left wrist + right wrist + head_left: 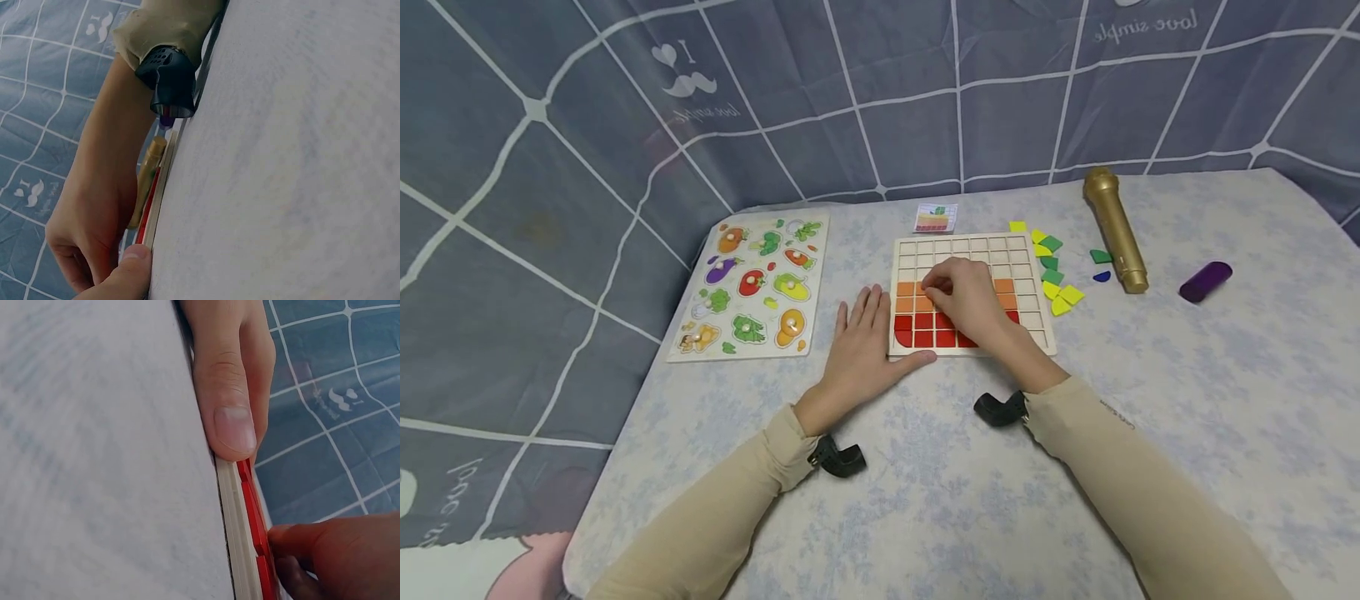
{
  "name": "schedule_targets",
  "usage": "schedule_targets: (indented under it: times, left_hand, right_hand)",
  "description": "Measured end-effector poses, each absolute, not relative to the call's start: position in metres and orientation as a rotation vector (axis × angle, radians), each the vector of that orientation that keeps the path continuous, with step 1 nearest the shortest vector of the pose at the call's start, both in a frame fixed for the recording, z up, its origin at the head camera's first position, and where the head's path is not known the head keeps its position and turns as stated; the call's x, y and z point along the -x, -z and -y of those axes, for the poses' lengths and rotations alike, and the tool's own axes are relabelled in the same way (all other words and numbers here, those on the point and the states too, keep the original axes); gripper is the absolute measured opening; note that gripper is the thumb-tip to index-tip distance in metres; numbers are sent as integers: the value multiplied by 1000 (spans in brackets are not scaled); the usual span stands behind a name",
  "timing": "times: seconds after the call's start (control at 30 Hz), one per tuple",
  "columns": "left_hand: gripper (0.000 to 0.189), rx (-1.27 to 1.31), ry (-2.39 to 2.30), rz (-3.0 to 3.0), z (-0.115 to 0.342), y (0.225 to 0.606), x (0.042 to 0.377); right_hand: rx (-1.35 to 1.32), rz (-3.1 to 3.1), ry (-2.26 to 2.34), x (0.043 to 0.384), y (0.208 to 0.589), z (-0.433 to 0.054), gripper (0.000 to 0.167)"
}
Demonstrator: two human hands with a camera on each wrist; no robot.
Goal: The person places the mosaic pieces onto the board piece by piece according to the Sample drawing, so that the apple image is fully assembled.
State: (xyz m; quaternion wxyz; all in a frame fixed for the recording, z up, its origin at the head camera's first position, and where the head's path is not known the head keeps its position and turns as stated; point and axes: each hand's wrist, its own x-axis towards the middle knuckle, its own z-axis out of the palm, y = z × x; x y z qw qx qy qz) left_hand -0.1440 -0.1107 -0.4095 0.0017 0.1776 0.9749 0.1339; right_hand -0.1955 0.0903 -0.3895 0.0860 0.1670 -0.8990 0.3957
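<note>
A square wooden grid board (1033, 321) holds rows of red tiles (924, 338) and orange tiles (906, 289). My left hand (861, 354) lies flat beside its left edge, fingers extended, the thumb (234, 428) against the near edge. Over the board's middle, my right hand (967, 300) bends down with thumb and index finger close together at an orange tile; whether they pinch it is hidden. In the left wrist view the right hand (94, 219) reaches over the board. Its fingertips (278, 537) meet the tiled surface in the right wrist view.
Loose yellow tiles (1060, 306) and green tiles (1051, 276) lie right of the board, with a blue piece (1102, 276). Farther right are a gold microphone (1116, 225) and a purple cylinder (1206, 282). A vegetable puzzle (748, 287) lies left; a pattern card (936, 217) is behind the board.
</note>
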Motion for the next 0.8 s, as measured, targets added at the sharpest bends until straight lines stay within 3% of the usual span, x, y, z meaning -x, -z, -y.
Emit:
schedule_targets:
  times: [0.27, 0.8]
  left_hand:
    - [121, -553, -414, -3060, 111, 408, 144]
    - [121, -561, -429, -3050, 109, 406, 143]
  right_hand:
    - [-520, 2686, -1148, 197, 384, -96, 15]
    - [-58, 2622, -1120, 204, 363, -146, 32]
